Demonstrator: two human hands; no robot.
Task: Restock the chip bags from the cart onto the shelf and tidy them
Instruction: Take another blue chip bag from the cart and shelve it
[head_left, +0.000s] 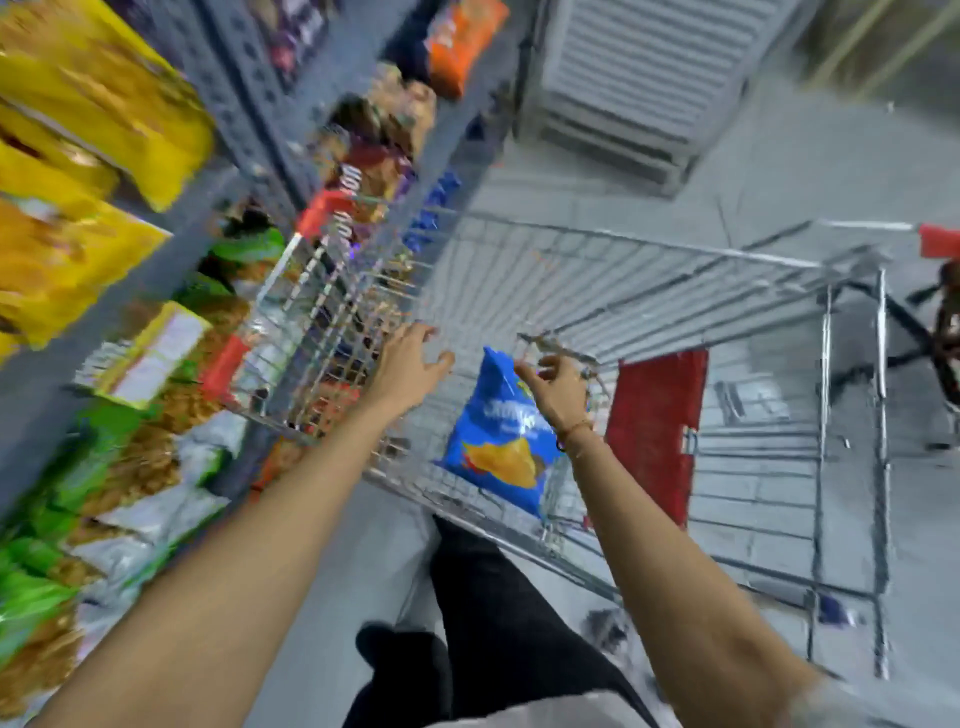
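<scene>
A blue chip bag (498, 441) with a yellow chip picture hangs inside the wire shopping cart (649, 249), near its front wall. My right hand (556, 387) pinches the bag's top right corner. My left hand (410, 364) hovers over the cart with its fingers spread and nothing in it, just left of the bag. The shelf (171, 260) runs along the left, filled with yellow chip bags (93, 104) above and green and white bags (104, 499) below. The whole view is blurred by motion.
The cart stands close against the shelf, with a red seat flap (657, 431) on its right side and red corner bumpers (223, 366). More orange and brown bags (457, 47) line the far shelf. A grey slatted stack (649, 78) lies on the floor beyond. My dark trouser leg (498, 613) is below.
</scene>
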